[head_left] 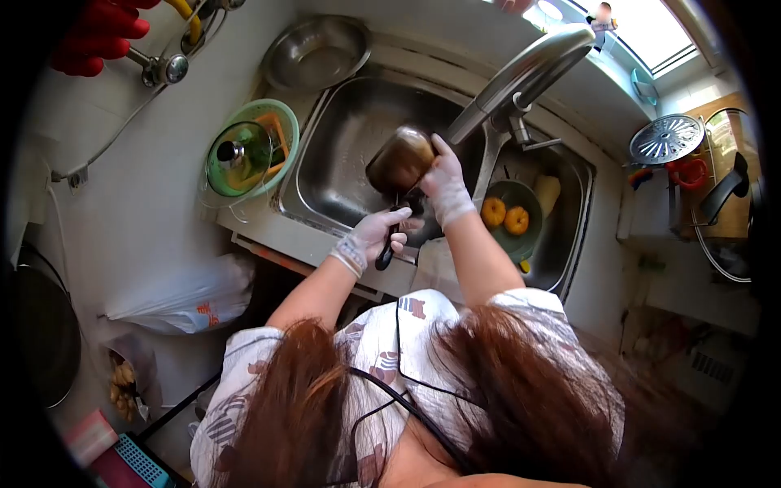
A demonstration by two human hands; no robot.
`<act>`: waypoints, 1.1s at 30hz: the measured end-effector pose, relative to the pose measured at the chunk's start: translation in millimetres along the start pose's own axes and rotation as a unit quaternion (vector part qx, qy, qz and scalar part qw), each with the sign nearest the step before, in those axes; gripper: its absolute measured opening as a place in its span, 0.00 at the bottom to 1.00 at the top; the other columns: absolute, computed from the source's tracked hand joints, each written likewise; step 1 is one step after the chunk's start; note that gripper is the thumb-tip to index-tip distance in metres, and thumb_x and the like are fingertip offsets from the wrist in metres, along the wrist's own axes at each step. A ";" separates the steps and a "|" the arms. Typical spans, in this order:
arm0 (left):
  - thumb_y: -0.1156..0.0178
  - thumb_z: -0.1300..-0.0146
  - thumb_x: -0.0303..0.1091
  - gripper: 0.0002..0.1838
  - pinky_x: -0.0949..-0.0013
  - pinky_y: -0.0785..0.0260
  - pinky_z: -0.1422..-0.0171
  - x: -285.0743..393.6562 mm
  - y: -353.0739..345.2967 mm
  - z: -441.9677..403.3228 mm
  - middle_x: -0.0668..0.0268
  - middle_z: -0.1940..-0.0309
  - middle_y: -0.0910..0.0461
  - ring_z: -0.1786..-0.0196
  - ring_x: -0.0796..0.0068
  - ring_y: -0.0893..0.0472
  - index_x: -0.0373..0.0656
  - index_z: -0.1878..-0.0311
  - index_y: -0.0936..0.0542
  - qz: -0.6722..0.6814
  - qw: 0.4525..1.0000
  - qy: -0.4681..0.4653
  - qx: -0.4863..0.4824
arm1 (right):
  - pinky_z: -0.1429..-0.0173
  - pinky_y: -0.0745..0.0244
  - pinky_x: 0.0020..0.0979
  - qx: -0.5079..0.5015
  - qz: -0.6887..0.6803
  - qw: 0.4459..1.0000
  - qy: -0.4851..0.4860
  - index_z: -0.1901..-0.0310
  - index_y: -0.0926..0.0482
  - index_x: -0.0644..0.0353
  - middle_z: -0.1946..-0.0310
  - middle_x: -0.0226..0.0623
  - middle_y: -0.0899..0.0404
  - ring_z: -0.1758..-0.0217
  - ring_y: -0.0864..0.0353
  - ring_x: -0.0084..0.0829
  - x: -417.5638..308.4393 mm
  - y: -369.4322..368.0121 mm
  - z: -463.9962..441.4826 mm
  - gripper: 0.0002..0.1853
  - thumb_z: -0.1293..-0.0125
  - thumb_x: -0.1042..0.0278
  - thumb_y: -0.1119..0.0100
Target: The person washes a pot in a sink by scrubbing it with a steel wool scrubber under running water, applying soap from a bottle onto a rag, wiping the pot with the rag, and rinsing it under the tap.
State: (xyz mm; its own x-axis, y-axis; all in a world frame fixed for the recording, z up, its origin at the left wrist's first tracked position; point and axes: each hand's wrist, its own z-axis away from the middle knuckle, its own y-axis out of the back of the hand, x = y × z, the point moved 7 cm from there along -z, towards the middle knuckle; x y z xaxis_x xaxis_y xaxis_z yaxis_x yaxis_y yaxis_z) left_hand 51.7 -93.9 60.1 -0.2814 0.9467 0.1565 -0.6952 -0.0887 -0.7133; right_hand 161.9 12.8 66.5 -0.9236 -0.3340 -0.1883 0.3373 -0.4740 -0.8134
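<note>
Over the left sink basin (342, 191) I hold a small metal saucepan (403, 159), tilted, with a brownish, shiny surface. My left hand (379, 234), in a thin clear glove, is closed round its black handle (385, 257). My right hand (446, 183), gloved too, grips the side of the pan near the rim, with the thumb up along it. Part of the pan's lower side is hidden behind my hands. The tall metal faucet (521, 73) arches just above and right of the pan; I cannot tell whether water runs.
In the right basin a green bowl (506, 195) holds two small orange pumpkins (516, 220). A metal bowl (317, 53) stands behind the sink on the left. Left of the basin sits a green basin (286, 167) under a glass lid. A rack with lids (667, 140) is far right.
</note>
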 end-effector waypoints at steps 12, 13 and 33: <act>0.57 0.55 0.06 0.35 0.78 0.29 0.76 90.3 -5.4 8.8 0.54 0.52 0.29 0.59 0.63 0.21 0.46 0.43 0.31 0.043 0.966 -0.254 0.024 | 0.45 0.28 0.29 -0.040 0.356 0.885 0.297 0.45 0.25 0.55 0.49 0.33 0.24 0.46 0.26 0.28 -21.1 13.3 79.7 0.19 0.29 0.53 0.52; 0.57 0.58 0.06 0.35 0.77 0.30 0.76 87.1 -9.6 6.0 0.55 0.55 0.27 0.61 0.64 0.21 0.43 0.43 0.32 -0.020 0.968 -0.249 0.036 | 0.42 0.30 0.31 -0.060 0.421 0.842 0.332 0.44 0.25 0.54 0.48 0.33 0.25 0.44 0.27 0.31 -15.0 -5.2 88.2 0.18 0.30 0.54 0.50; 0.53 0.60 0.08 0.28 0.73 0.31 0.75 50.2 -16.6 24.7 0.60 0.67 0.25 0.76 0.76 0.27 0.37 0.50 0.31 -0.261 0.942 -0.210 0.025 | 0.52 0.26 0.35 -0.152 0.707 0.466 0.510 0.60 0.18 0.51 0.63 0.37 0.20 0.55 0.20 0.36 -5.6 -86.1 53.8 0.11 0.45 0.62 0.41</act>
State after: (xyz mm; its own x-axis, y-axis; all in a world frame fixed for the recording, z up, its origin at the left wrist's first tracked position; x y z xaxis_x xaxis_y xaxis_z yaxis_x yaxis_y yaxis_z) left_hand 32.8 -52.5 96.7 -0.1220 0.6598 0.7415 -0.8390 0.3306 -0.4322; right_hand 147.9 11.6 167.1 0.5247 0.4969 -0.6913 0.8415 -0.1796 0.5096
